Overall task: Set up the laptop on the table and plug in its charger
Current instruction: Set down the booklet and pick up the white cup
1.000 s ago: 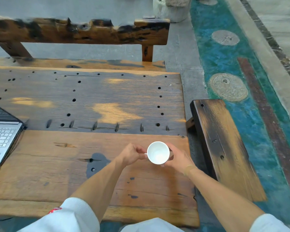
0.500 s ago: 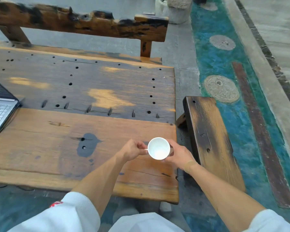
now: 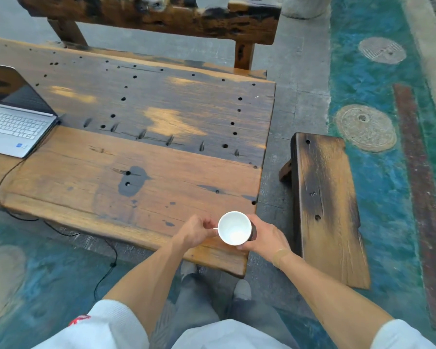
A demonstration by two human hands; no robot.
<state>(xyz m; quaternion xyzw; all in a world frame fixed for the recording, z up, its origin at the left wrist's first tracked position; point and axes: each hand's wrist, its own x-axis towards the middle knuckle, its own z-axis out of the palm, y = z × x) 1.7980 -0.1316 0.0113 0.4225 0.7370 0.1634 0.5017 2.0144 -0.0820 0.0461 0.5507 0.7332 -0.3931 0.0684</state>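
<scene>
I hold a white cup (image 3: 234, 228) over the tabletop's (image 3: 161, 157) near right corner, left hand (image 3: 195, 231) fingers pinching its handle, right hand (image 3: 263, 235) cupping its side, probably to steady it. The open laptop (image 3: 15, 122) sits far left, its cable (image 3: 3, 180) trailing off the near edge.

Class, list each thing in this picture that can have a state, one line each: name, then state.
laptop: lid open, screen dark, on the table
cable: runs from the laptop's side over the table edge to the floor
cup: upright, looks empty, held in both hands
left hand: grip on the cup's handle
right hand: wrapped around the cup's side
</scene>
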